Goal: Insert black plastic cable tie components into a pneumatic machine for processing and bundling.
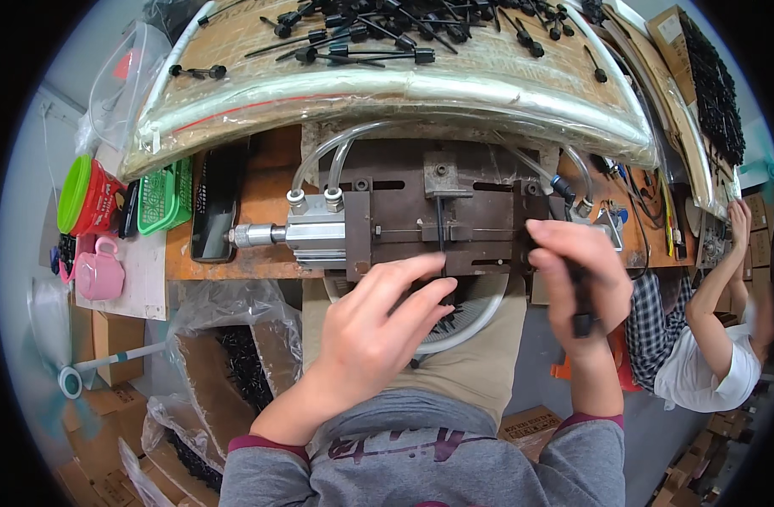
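A: Where is the main part located?

B: A thin black rod [441, 224] is laid across the middle of a dark-brown slotted metal fixture [395, 203], aligned twelve to six o'clock.

A: Left hand [366, 325]?

B: Placed at seven o'clock of the fixture. Fingers are partly spread, tips at the rod's six-o'clock end; whether it is pinched or only touched cannot be told.

A: Right hand [602, 287]?

B: Held at four o'clock, fingers curled around a short black tubular part [582, 325]. Blurred, so its exact shape can't be logged.

A: Surroundings?

B: A silver metal cylinder [319, 237] is mounted at nine o'clock. At twelve, loose black stemmed pieces [424, 56] are heaped on a cardboard tray with a padded, film-wrapped rim [421, 91]. A round white-rimmed basket [486, 321] is partly hidden toward six. A co-worker in a white top [700, 372] is seen farther out at four.

A: Step in hand?

B: Judged as positioning: the rod seems to be seated or adjusted by the left fingertips.

A: Next move?

B: Careful alignment seems called for, with fingertips kept clear of the fixture's centre.
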Demonstrator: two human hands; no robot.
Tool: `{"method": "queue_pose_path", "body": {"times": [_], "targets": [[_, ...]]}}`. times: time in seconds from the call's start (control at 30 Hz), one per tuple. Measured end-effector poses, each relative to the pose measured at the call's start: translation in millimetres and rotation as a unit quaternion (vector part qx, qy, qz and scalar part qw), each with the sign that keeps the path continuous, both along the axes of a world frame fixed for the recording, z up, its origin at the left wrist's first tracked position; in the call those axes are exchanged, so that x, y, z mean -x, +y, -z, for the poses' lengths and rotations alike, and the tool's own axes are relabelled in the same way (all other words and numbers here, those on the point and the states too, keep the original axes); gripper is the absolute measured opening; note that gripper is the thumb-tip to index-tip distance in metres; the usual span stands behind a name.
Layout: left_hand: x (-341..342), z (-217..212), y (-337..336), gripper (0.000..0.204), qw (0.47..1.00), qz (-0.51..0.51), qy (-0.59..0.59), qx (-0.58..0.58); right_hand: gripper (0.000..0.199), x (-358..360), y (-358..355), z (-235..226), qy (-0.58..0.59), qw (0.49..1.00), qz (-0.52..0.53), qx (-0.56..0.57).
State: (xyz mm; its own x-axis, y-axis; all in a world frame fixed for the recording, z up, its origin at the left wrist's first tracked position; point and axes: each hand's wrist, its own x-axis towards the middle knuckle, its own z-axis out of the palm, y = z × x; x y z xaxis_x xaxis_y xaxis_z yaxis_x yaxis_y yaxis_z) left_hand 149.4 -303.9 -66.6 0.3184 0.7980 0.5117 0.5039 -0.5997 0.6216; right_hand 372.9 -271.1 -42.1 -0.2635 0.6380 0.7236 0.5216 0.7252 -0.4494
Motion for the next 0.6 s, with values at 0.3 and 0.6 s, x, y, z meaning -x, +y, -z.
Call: {"method": "queue_pose_path", "body": {"times": [0.3,0.6], "targets": [[-15.2,17.6,8.2,0.026,0.982,-0.014,0.186,-0.041,0.011,1.6,-30.7,-15.0,0.313,0.830,-0.030,0.460],[-13.3,6.9,1.8,0.038,0.996,0.076,-0.005,-0.039,0.012,19.7,-31.7,-0.3,0.294,0.812,0.000,0.505]]}}
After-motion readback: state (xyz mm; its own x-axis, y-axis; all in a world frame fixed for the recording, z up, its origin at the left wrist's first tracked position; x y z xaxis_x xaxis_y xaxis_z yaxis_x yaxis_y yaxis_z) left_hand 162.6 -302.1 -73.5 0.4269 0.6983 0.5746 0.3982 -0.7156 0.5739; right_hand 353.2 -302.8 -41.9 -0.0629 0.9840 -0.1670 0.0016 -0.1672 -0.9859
